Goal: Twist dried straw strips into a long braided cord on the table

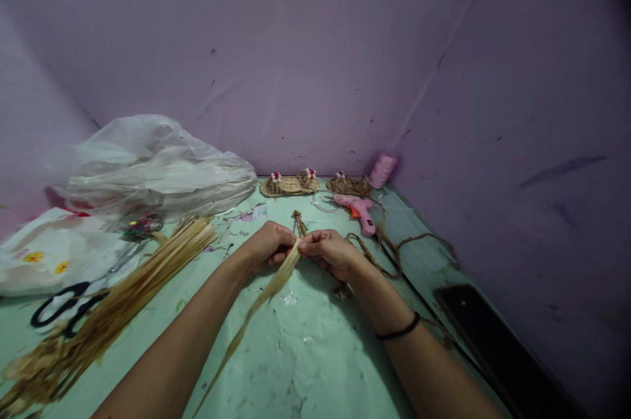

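Note:
A long pale strip of dried plant fibre (276, 282) trails down toward the front edge, its upper end pinched between both hands. My left hand (270, 246) is closed at the strip's top from the left side. From the right, my right hand (328, 249) pinches the same end with thumb and forefinger. Just above the fingertips, a short brown braided cord (299, 221) rises from behind the hands; how it joins the strip is hidden. More twisted brown cord (367, 248) lies right of my right hand.
Left lie a bundle of dried strips (133, 294), black-handled scissors (64, 304) and plastic bags (162, 169). Along the back wall are woven slippers (290, 186) with beads, a pink glue gun (362, 210) and a pink thread spool (383, 170). A dark flat object (493, 346) lies right.

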Motion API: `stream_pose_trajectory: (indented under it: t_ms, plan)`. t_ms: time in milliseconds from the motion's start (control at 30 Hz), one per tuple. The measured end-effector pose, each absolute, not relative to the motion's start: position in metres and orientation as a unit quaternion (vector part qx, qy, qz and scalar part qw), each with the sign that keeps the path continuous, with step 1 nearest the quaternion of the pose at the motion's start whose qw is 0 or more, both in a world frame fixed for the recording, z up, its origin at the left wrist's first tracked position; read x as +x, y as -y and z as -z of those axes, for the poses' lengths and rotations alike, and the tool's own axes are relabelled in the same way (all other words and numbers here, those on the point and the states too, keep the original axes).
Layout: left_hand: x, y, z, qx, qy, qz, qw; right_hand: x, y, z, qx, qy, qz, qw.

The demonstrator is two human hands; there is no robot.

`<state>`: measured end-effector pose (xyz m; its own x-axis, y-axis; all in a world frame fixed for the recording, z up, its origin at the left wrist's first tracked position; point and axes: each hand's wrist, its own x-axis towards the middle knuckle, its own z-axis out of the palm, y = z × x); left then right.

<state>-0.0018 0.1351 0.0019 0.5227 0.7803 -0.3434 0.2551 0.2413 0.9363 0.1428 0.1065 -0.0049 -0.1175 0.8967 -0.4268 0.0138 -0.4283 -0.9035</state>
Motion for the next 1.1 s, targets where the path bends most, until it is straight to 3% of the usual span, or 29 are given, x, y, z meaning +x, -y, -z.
stream_pose_trajectory:
  t_ms: [233, 467, 800, 1100]
  plan:
    - [-0.004, -0.140, 0.007, 0.616, -0.448, -0.198, 0.617, 0.142, -0.107, 0.008, -0.577, 0.398, -0.622, 0.350]
    - [-0.002, -0.140, 0.006, 0.579, -0.498, -0.191, 0.617, 0.152, -0.109, 0.006, -0.489, 0.396, -0.720, 0.293]
    - [-0.001, -0.139, 0.004, 0.574, -0.509, -0.185, 0.613, 0.146, -0.108, 0.009, -0.544, 0.417, -0.651, 0.326]
    - [0.000, -0.137, -0.002, 0.673, -0.534, -0.135, 0.493, 0.136, -0.107, 0.012, -0.567, 0.401, -0.634, 0.340]
